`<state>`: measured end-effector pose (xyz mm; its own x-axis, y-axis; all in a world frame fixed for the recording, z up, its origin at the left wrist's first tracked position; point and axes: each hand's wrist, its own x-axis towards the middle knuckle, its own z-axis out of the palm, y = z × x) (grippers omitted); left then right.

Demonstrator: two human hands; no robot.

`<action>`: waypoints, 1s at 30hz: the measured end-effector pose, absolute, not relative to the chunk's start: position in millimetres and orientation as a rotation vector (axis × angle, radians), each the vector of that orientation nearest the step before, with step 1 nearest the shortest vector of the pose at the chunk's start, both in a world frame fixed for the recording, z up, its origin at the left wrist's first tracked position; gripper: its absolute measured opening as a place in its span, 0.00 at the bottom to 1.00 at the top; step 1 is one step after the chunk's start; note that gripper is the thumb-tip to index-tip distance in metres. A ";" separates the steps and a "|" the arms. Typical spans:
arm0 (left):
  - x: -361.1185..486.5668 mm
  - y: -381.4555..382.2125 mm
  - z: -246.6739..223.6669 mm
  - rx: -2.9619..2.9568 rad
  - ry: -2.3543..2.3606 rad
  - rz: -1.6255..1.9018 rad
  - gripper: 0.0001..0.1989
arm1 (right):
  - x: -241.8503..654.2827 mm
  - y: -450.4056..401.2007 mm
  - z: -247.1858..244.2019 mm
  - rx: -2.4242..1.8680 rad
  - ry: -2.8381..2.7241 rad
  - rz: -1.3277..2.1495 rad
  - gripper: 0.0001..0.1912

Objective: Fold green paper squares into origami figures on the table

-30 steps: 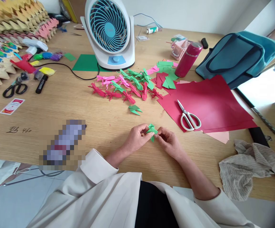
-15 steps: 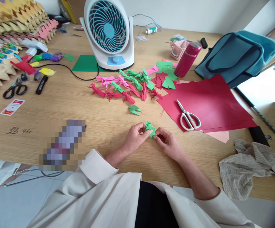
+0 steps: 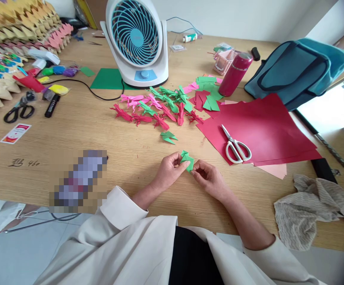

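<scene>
Between my hands, above the wooden table, is a small piece of folded green paper [image 3: 186, 158]. My left hand [image 3: 170, 170] pinches it from the left, thumb lying across its face. At its lower right corner, my right hand [image 3: 209, 179] has thumb and finger closed on the edge. Just beyond lies another folded green paper piece [image 3: 169, 137]. Farther back, several folded red paper figures [image 3: 160, 122] lie in a group with green paper figures [image 3: 172, 103] and pink paper figures [image 3: 133, 101].
White-handled scissors [image 3: 237, 148] rest on large red paper sheets [image 3: 267, 130] to the right. A fan [image 3: 136, 39], a red flask [image 3: 235, 74] and a teal bag [image 3: 291, 73] stand at the back. A cloth [image 3: 314, 209] lies right; black-handled scissors [image 3: 19, 113] lie left.
The green paper has tilted very slightly between my fingers. Both hands stay nearly in place, and the things on the table are unmoved.
</scene>
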<state>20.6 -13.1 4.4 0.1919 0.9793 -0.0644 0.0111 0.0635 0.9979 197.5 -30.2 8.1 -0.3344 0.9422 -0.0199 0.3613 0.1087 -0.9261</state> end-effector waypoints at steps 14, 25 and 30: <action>21.6 -12.6 4.4 1.155 1.107 1.029 0.15 | 199.0 -29.9 10.6 -1.254 -1.866 1.166 0.08; 21.4 -12.9 2.8 1.144 1.089 1.034 0.14 | 200.5 -30.6 8.3 -1.199 -1.911 1.141 0.05; 21.0 -12.0 2.0 1.155 1.075 1.038 0.14 | 199.8 -30.5 8.3 -1.198 -1.882 1.184 0.04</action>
